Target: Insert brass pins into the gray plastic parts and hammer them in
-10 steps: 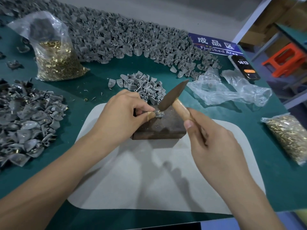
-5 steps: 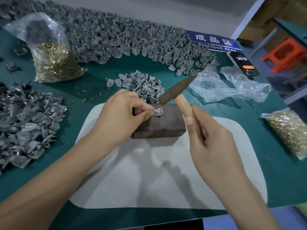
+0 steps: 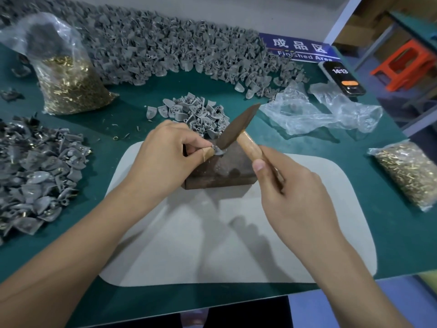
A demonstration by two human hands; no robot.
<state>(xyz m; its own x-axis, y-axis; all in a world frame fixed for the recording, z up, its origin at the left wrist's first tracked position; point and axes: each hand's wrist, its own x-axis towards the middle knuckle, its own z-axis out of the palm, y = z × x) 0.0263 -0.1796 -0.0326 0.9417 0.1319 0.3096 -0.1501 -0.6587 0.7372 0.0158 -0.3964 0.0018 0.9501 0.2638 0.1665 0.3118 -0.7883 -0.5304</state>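
left hand (image 3: pixel 165 157) pinches gray part (image 3: pixel 218 151) on block (image 3: pixel 222 169); right hand (image 3: pixel 290 188) grips hammer (image 3: pixel 238 126) touching part.

Dark green table (image 3: pixel 390 233) under a pale grey rounded mat (image 3: pixel 189 245); rusty brown metal block (image 3: pixel 220 171); grey plastic parts (image 3: pixel 203 114); golden brass pins in a clear bag (image 3: pixel 71 88); blue sign with white lettering (image 3: pixel 300 49); orange plastic stool (image 3: pixel 406 65).

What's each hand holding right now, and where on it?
Left hand pinches the gray plastic part at its near edge; right hand grips the hammer by its wooden handle.
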